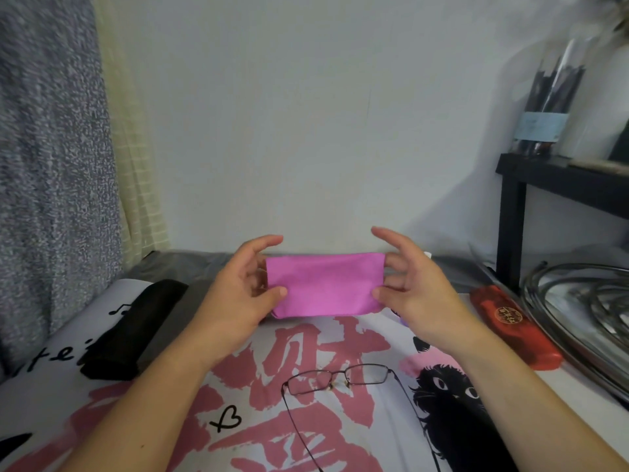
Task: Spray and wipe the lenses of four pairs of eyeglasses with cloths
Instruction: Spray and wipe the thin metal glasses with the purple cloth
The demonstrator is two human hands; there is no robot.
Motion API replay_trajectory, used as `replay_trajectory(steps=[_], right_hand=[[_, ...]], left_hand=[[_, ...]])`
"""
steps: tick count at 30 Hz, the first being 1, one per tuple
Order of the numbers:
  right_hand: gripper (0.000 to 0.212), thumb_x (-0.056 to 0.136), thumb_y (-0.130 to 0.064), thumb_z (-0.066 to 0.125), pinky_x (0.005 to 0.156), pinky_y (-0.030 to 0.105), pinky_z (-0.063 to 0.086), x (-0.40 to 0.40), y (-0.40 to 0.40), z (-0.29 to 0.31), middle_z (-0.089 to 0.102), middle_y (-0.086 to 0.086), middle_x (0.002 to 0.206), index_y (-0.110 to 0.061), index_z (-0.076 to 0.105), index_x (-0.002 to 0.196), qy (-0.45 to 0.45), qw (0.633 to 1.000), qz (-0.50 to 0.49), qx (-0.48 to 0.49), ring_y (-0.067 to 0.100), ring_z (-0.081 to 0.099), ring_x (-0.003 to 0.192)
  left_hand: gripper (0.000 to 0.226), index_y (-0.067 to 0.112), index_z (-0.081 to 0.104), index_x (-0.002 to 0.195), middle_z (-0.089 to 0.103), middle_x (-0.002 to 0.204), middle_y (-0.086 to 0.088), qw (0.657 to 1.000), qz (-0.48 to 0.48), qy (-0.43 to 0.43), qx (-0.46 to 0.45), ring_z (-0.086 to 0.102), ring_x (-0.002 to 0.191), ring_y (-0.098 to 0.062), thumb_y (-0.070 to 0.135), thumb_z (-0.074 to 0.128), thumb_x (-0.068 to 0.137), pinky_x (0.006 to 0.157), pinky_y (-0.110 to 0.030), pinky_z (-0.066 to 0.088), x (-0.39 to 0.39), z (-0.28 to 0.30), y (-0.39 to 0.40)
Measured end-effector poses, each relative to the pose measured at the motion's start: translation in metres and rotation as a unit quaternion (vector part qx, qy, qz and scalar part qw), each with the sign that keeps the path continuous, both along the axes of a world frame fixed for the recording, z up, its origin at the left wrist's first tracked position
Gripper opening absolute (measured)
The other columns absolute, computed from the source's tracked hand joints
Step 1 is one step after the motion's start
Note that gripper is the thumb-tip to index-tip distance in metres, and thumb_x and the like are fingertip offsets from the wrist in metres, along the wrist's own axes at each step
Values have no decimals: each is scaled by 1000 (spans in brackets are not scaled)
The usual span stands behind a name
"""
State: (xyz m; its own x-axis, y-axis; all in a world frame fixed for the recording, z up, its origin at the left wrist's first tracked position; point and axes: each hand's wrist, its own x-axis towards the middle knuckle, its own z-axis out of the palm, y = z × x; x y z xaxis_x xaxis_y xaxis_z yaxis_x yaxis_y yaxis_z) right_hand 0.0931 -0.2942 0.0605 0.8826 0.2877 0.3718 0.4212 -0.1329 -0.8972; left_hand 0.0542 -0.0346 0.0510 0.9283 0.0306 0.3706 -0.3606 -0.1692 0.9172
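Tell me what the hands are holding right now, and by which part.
Both hands hold the folded pink cloth above the table: the left hand pinches its left edge, the right hand its right edge.

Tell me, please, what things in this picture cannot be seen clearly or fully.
- Head view: the pink cloth, held by the left hand and right hand, covers the table behind it; a small purple thing peeks out, unidentifiable.
- Only one pair of glasses shows; no spray bottle is visible.
- The black case and red case are closed, contents hidden.
- The metal tray is cut by the right edge.
- The jar contents are blurred.
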Motion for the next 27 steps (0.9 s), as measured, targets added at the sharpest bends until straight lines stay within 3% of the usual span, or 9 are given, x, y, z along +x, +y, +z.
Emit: replay_trajectory(steps=[2, 4, 8, 11, 14, 17, 23, 25, 27], right_hand=[[72, 87, 24, 57, 73, 26, 60, -1, 0, 2, 76, 8, 102, -32, 56, 131, -12, 999, -14, 34, 17, 75, 86], [51, 86, 25, 57, 67, 16, 55, -3, 1, 5, 79, 4, 94, -18, 70, 112, -35, 998, -26, 35, 9, 74, 82], [44, 83, 29, 49, 81, 18, 53, -5, 6, 2, 80, 1, 99, -6, 73, 75, -22, 997, -20, 67, 13, 74, 99], [41, 89, 23, 49, 77, 25, 57, -2, 6, -2, 78, 7, 98, -8, 70, 71, 31, 995, 2, 92, 20, 74, 93], [46, 91, 23, 43, 65, 31, 60, 1, 6, -5, 73, 18, 89, -10, 68, 72, 99, 986, 29, 129, 35, 73, 74], [43, 96, 17, 37, 59, 35, 60, 1, 4, -3, 70, 16, 82, -8, 65, 76, 141, 976, 51, 157, 34, 70, 65], [37, 95, 13, 34, 57, 38, 58, -2, 7, -2, 65, 20, 75, 0, 62, 76, 155, 972, 64, 167, 34, 68, 59], [28, 92, 3, 42, 60, 41, 57, 0, 7, -3, 63, 17, 76, 1, 65, 75, 153, 971, 62, 173, 34, 67, 62], [23, 89, -12, 54, 66, 41, 57, 2, 6, -5, 63, 12, 80, -3, 70, 75, 137, 978, 48, 152, 32, 68, 71]], left_hand=[[71, 45, 61, 127, 72, 111, 0, 999, -6, -14, -45, 69, 109, -15, -11, 69, 86, 93, -30, 56, 0, 1, -1], [62, 39, 68, 122, 73, 106, 6, 997, -5, -11, -75, 69, 107, -16, -11, 69, 86, 88, -30, 59, 0, 1, -1], [45, 32, 82, 91, 72, 106, 12, 1000, 17, -15, -15, 69, 103, -15, -10, 70, 84, 79, -26, 58, -1, 2, 0], [41, 25, 83, 82, 75, 112, 8, 998, 2, -2, -57, 70, 106, -16, -12, 66, 85, 74, -24, 58, -3, 3, -2], [43, 23, 82, 89, 77, 109, -9, 995, -39, 34, -83, 75, 94, -33, -10, 55, 93, 81, -42, 61, -4, 2, -3], [43, 21, 82, 91, 77, 95, -21, 993, -67, 34, -86, 76, 81, -39, -9, 52, 94, 70, -31, 64, -5, 2, -4], [43, 19, 82, 87, 76, 85, -22, 997, -66, 4, -51, 73, 72, -35, -10, 52, 94, 77, -42, 60, -8, 3, 0], [41, 17, 82, 87, 76, 86, -21, 996, -74, 3, -43, 73, 74, -35, -9, 51, 95, 78, -42, 59, -8, 3, 3], [34, 18, 82, 90, 76, 90, -21, 996, -84, 8, -42, 74, 78, -36, 5, 51, 94, 79, -43, 60, -9, 4, 4]])
